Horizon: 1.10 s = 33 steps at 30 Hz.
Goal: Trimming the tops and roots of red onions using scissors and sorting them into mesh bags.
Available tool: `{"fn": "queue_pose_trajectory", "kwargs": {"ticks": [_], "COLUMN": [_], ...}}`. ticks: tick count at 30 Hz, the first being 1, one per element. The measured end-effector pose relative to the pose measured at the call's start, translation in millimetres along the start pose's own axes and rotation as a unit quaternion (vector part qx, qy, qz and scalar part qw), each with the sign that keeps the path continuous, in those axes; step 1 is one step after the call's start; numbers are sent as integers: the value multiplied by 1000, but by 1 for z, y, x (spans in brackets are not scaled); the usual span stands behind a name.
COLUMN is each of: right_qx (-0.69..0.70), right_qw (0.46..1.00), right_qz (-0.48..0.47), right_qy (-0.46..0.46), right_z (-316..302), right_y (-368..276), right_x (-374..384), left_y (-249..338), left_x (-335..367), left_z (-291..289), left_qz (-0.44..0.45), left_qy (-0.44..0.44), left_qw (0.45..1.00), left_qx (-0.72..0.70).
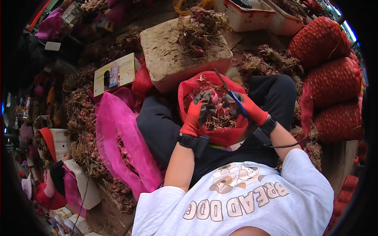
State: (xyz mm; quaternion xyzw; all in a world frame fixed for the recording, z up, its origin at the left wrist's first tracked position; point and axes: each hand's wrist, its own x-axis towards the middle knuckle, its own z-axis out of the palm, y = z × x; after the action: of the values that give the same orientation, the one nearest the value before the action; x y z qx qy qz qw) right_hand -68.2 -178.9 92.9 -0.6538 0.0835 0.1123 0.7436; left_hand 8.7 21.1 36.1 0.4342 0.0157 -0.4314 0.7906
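Note:
My left hand (197,112), in a red and black glove, grips a small purple shallot (213,98) over a red mesh bag (197,84) that sits between my knees. My right hand (246,107), gloved the same way, is closed on blue-handled scissors (230,92) whose blades point up and left, just beside the shallot. The bag holds several shallots with dry roots. Both wrists wear black bands.
A stone block (169,55) topped with rooty shallots lies beyond the bag. A pink mesh bag (122,137) is at my left. Full red mesh sacks (330,67) are stacked at the right. White bins (252,15) stand at the back. Shallot heaps line the left side.

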Motion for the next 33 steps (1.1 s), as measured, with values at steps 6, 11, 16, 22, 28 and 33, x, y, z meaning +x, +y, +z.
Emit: {"fn": "queue_pose_trajectory", "kwargs": {"ticks": [6, 11, 16, 22, 28, 33], "right_qx": [118, 178, 141, 148, -296, -62], "right_qw": [988, 979, 984, 987, 942, 988], "right_qz": [97, 92, 86, 22, -157, -104], "right_qy": [-37, 29, 62, 56, 14, 96], "right_z": [6, 9, 19, 13, 15, 18], "right_y": [21, 42, 36, 50, 31, 22], "right_x": [24, 29, 38, 39, 42, 39], "left_y": [-8, 0, -37, -19, -36, -19], "left_x": [-6, -9, 24, 10, 13, 7], "left_z": [26, 34, -8, 15, -9, 24], "left_qz": [104, 22, 129, 15, 126, 136], "left_qy": [-78, 46, 39, 49, 121, 120], "left_qw": [983, 991, 979, 998, 957, 969], "left_qx": [128, 122, 155, -45, 230, 168]}}
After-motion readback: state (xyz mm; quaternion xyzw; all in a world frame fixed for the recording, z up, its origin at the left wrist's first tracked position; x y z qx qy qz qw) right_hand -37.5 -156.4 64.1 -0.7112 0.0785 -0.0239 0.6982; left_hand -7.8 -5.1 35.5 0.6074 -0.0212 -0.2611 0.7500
